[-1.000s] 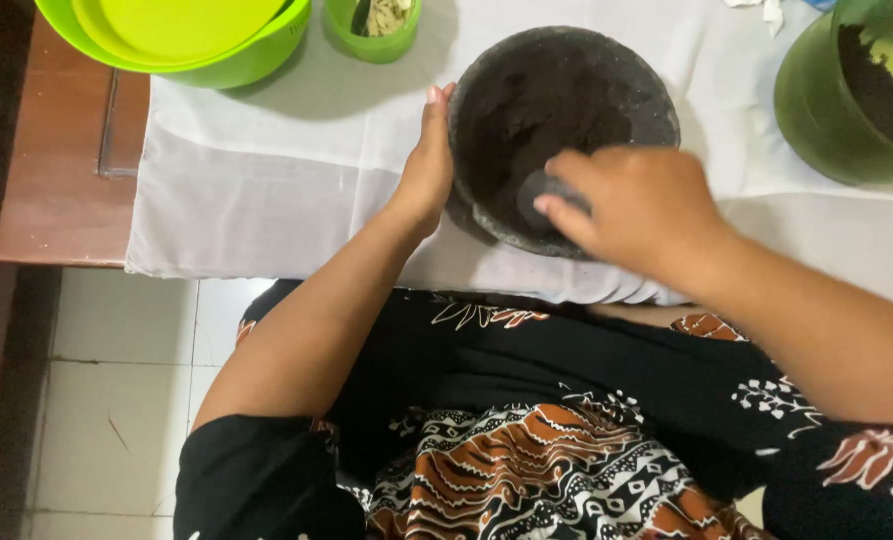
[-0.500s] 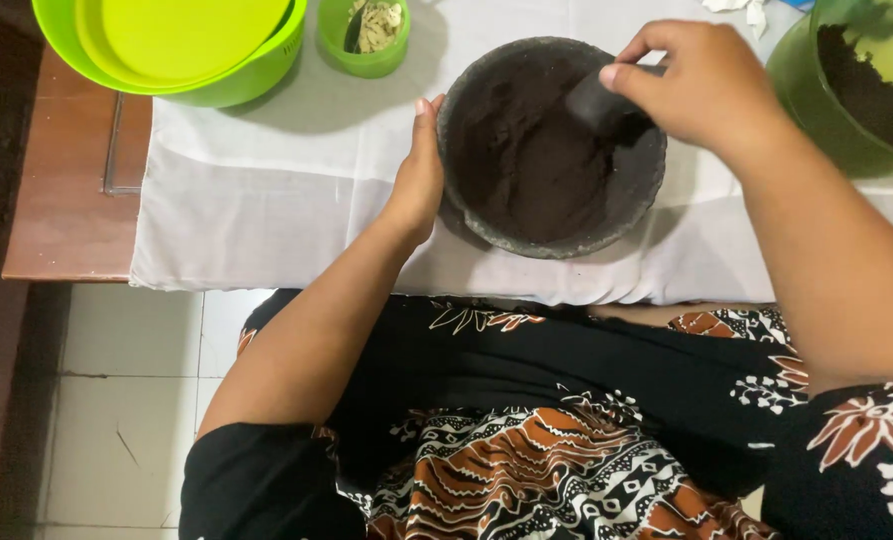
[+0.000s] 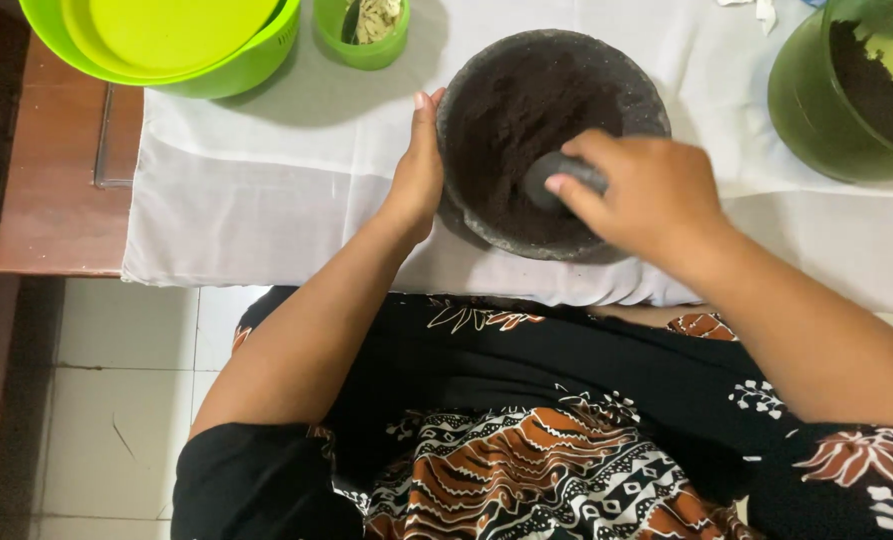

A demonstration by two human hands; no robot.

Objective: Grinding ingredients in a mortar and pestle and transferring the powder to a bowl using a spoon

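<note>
A round dark stone mortar point(image 3: 478, 92) sits on a white cloth point(image 3: 266, 170) and holds dark brown ground paste point(image 3: 526, 110). My left hand point(image 3: 418, 172) presses flat against the mortar's left rim, fingers together. My right hand point(image 3: 646, 195) grips a dark stone pestle point(image 3: 551, 178), whose end rests in the paste at the near right side of the mortar. Most of the pestle is hidden under my fingers.
A lime green bowl stack point(image 3: 166, 40) stands at the far left. A small green cup point(image 3: 361, 30) with pale pieces is beside it. A green bowl point(image 3: 816, 100) with dark paste stands at the far right. A wooden table edge point(image 3: 56, 200) shows left of the cloth.
My right hand has moved the pestle from the mortar's far right rim back toward its near right side. The left hand has stayed on the rim.
</note>
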